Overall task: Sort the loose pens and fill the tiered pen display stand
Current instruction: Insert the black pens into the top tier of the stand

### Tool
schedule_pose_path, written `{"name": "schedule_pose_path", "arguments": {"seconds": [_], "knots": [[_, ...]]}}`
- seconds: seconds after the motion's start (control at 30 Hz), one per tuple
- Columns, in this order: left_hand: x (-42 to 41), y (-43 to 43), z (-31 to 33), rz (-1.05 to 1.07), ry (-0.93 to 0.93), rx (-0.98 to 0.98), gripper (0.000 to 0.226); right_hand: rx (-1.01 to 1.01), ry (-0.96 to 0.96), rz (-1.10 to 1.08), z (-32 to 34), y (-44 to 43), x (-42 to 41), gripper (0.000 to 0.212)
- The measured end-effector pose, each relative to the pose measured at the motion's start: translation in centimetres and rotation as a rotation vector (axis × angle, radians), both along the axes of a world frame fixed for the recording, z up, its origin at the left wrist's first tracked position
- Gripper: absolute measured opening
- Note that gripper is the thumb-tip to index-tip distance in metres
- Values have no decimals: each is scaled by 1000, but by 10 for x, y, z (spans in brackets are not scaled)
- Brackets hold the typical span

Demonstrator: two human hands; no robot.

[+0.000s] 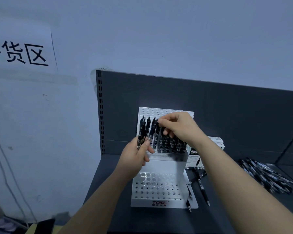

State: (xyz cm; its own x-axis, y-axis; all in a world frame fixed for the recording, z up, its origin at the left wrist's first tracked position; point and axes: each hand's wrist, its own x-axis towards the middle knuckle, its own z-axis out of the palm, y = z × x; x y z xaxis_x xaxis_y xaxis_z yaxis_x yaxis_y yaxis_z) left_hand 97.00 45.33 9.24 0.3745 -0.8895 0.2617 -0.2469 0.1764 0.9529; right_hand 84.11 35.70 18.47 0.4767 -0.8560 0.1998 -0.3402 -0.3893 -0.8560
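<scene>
From over the person's shoulders, the white plastic tiered display stand (166, 166) sits on the dark grey metal shelf (218, 222), backed against the shelf's panel so its perforated steps face the worker. The lower tier's holes look unfilled, while the back tier already carries a row of black pens (173, 144) standing upright on its right side. The left hand (135, 157) is raised in front of that back tier, and its grip is wrapped around the lower ends of a bundle of black click pens (144, 130), thumb across the barrels. They are held upright and fanned, I'd say so one can be drawn off at a time. The right hand (178, 127) reaches in from above. Thumb and forefinger are pressed together on the top of a single pen (155, 125) at the bundle's right edge, and the other fingers curl over the filled row. I cannot tell whether that pen has left the bundle. To the right on the shelf lies a heap of loose black pens (267, 176), kept within reach for refilling, with a few strays (200, 184) just beside the stand. A white cardboard pen box (194, 159) stands behind those strays.
</scene>
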Motion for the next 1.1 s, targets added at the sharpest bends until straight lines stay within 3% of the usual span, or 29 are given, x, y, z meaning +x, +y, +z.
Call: {"name": "schedule_pose_path", "arguments": {"seconds": [0.2, 0.33, 0.43, 0.53, 0.63, 0.87, 1.1], "knots": [[1, 0, 1, 14, -29, 6, 15, 148, -152, 56, 4, -3, -2, 6], [19, 4, -4, 239, -97, 56, 27, 19, -213, -96, 16, -12, -11, 9], [22, 8, -5, 351, -223, 80, 23, -173, -81, -196, 16, -15, -10, 11], [17, 10, -2, 359, -182, 91, 16, -268, 41, -206, 9, -14, -2, 12], [17, 9, -2, 348, -158, 101, 9, -317, 151, -203, -1, -16, 9, 16], [23, 7, -10, 307, -196, 34, 29, -462, 441, -252, -1, -17, 21, 28], [24, 3, -11, 309, -172, 6, 29, -436, 500, -255, -4, -18, 27, 27]]}}
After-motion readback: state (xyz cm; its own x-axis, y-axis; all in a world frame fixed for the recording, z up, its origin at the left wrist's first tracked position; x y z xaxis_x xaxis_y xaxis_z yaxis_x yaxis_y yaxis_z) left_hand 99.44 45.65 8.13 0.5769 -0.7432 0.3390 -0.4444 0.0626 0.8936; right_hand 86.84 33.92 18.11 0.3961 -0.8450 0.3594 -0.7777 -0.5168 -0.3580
